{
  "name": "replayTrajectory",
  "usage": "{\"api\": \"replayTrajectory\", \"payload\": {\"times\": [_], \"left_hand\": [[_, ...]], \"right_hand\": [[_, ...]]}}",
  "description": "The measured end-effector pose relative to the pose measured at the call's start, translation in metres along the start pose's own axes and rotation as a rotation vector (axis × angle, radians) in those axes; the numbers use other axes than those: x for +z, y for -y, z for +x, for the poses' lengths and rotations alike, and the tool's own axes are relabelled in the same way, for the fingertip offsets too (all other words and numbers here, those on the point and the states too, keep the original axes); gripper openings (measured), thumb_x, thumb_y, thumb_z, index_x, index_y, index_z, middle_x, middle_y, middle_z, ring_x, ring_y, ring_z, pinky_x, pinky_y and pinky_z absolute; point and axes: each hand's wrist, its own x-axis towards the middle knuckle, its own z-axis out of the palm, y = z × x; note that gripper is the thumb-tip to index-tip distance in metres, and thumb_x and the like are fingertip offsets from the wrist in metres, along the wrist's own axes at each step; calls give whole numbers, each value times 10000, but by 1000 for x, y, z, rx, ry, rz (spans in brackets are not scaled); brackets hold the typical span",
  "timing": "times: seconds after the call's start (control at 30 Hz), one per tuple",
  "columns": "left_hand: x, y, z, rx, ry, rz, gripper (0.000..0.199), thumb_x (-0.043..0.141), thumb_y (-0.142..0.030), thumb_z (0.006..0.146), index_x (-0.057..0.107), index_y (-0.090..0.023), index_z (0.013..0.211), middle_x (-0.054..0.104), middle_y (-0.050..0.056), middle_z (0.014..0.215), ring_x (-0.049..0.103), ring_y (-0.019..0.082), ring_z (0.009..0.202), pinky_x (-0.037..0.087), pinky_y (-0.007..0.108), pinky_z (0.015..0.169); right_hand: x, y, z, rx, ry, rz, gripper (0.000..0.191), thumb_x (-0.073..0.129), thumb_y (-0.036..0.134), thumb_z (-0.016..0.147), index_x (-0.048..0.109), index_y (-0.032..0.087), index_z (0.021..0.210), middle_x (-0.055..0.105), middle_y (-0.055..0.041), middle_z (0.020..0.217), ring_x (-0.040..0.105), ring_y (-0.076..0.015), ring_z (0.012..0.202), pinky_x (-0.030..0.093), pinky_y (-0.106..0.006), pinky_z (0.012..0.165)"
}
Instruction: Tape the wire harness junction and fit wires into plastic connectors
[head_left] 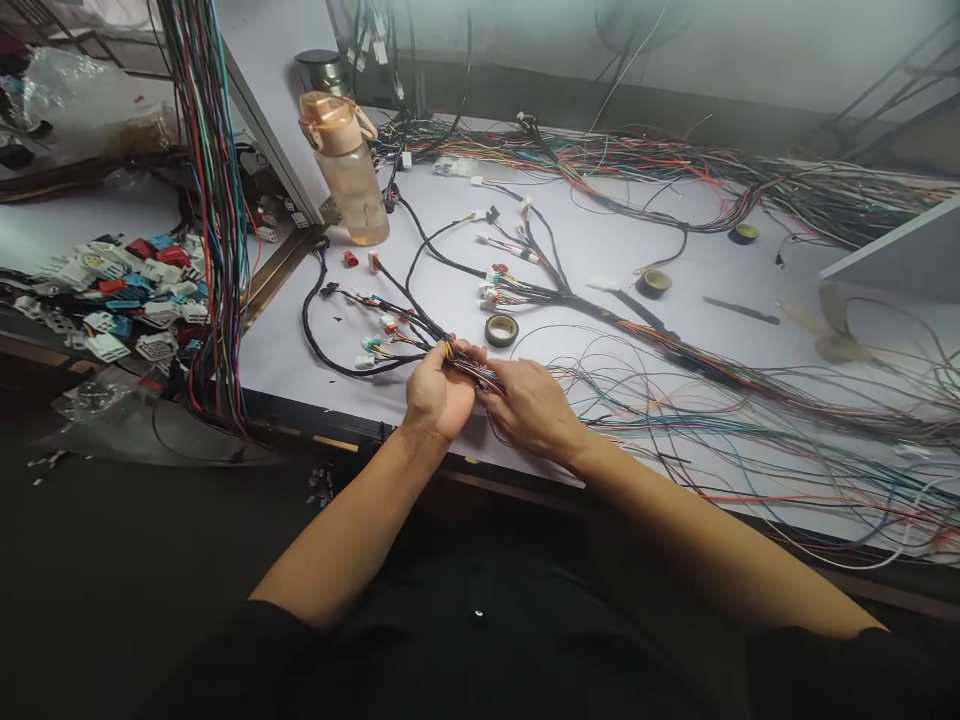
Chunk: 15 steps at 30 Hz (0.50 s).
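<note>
The wire bundle (480,374), held over the worktop's (285,370) near edge, looks part-finished to me: left branches end in connectors (365,361), some black-wrapped, while loose wires (675,430) fan out rightward; my left hand (437,395) cradles its branching point, my right hand (536,405) grips it just beside, between thumb and fingers

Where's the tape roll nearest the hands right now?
In the head view, the tape roll lies near centre on the white worktop, just beyond the left hand and right hand, left of another roll.
</note>
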Motion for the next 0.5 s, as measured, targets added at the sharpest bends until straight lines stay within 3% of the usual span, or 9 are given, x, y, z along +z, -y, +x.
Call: {"api": "replayTrajectory", "payload": {"times": [0.1,0.17,0.4,0.5], "left_hand": [[2,-2,-2,7,-23,8,300,347,-118,950,537,-128,718,519,2,669,567,111,686,450,350,921],[0,-1,-1,-12,-31,14,297,350,-123,951,544,-122,727,536,9,689,574,113,696,450,361,932],[-11,12,7,8,-44,58,294,329,-100,935,503,-128,699,442,-23,614,434,76,512,460,254,679],[-13,15,9,16,-59,97,268,359,-103,928,513,-126,709,458,-16,619,452,82,516,458,249,661]], "right_hand": [[-3,2,6,76,145,-50,195,438,324,926,582,192,920,672,-27,800,576,-174,701,320,-287,628],[-6,0,6,99,166,-81,202,421,331,934,578,205,908,670,-4,793,548,-146,629,241,-280,553],[1,-14,-6,-116,94,-336,251,358,188,972,604,186,921,647,-19,796,523,-131,635,199,-313,613],[4,-17,-11,-100,63,-307,241,404,281,971,618,191,909,640,-28,809,531,-145,694,225,-314,644]]}}
